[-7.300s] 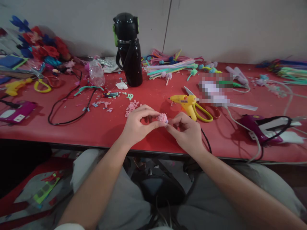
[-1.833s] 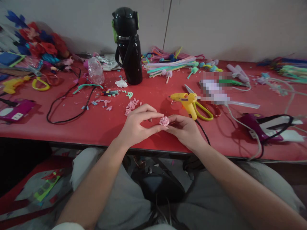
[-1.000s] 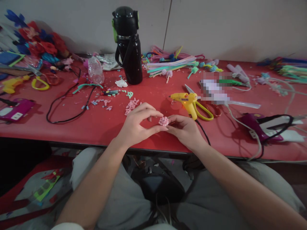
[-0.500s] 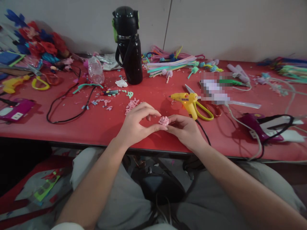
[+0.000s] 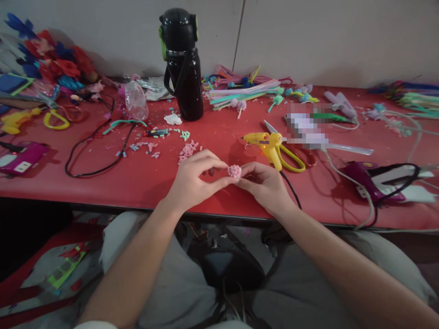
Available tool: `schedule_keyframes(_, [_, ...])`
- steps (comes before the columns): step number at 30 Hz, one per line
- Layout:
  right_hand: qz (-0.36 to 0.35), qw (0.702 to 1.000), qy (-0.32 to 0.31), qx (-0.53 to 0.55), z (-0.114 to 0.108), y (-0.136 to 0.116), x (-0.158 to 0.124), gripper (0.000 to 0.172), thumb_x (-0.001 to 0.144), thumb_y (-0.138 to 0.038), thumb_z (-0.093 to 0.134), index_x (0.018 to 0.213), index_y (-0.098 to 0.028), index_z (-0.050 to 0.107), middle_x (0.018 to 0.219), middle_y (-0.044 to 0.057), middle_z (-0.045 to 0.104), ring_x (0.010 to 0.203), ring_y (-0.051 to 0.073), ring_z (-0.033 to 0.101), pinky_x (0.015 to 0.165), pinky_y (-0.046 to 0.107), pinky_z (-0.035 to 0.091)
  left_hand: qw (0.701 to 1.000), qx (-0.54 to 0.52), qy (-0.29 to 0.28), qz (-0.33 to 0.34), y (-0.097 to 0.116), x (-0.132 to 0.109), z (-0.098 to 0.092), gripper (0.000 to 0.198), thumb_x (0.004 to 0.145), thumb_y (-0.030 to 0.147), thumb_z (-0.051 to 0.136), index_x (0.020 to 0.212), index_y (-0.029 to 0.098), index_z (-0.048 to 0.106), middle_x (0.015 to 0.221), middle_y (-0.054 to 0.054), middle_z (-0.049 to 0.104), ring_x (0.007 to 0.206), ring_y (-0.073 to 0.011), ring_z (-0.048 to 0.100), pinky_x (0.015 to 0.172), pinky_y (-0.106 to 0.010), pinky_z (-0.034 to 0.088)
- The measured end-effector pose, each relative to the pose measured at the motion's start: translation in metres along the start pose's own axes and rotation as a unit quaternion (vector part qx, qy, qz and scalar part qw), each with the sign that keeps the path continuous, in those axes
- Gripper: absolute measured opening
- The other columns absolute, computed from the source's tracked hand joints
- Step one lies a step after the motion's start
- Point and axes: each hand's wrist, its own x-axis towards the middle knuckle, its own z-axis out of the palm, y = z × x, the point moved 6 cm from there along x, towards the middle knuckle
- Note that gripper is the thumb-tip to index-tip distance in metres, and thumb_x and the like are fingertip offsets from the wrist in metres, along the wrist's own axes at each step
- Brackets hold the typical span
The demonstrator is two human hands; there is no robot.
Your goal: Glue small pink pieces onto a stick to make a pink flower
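A small bumpy pink ball (image 5: 234,171), made of short pink pieces, is held above the red table near its front edge. My right hand (image 5: 262,185) pinches it from the right between thumb and fingertips. From the left, my left hand (image 5: 195,176) closes on the same ball with thumb and index fingertip; its other fingers curl behind and are partly hidden. Just beyond my left hand lies a heap of short pink pieces (image 5: 188,151). A yellow glue gun (image 5: 265,142) with a small orange light rests beyond my right hand, beside yellow-handled scissors (image 5: 290,157).
A tall black bottle (image 5: 185,77) stands at the back of the red table (image 5: 113,192). Bundles of pipe cleaners (image 5: 245,93) lie along the wall. Black cable (image 5: 68,160) loops at the left, and a purple power strip (image 5: 375,183) with cords sits at the right.
My left index fingertip has come down onto the pink ball, where a gap showed before. The ball has turned slightly; my right hand keeps its pinch.
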Motion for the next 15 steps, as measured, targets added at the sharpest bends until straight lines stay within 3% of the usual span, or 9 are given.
schedule_keyframes(9, [-0.014, 1.000, 0.001, -0.012, 0.0001, 0.0004, -0.0001, 0.023, 0.078, -0.040, 0.084, 0.079, -0.021, 0.071, 0.086, 0.004, 0.077, 0.080, 0.019, 0.070, 0.075, 0.034, 0.056, 1.000, -0.005, -0.003, 0.006, 0.0038, -0.0008, 0.0021, 0.012, 0.086, 0.025, 0.081, 0.095, 0.018, 0.077, 0.088, -0.003, 0.071, 0.068, -0.0093, 0.062, 0.060, -0.021, 0.054])
schedule_keyframes(15, [-0.014, 1.000, 0.026, -0.010, -0.0017, 0.0005, -0.0008, 0.021, 0.077, -0.038, 0.084, 0.078, -0.021, 0.071, 0.086, 0.004, 0.077, 0.081, 0.019, 0.070, 0.077, 0.035, 0.056, 1.000, -0.006, -0.014, -0.016, -0.0025, -0.0028, 0.0034, 0.016, 0.087, 0.025, 0.080, 0.102, 0.021, 0.078, 0.093, -0.004, 0.073, 0.071, -0.0099, 0.063, 0.063, -0.023, 0.055])
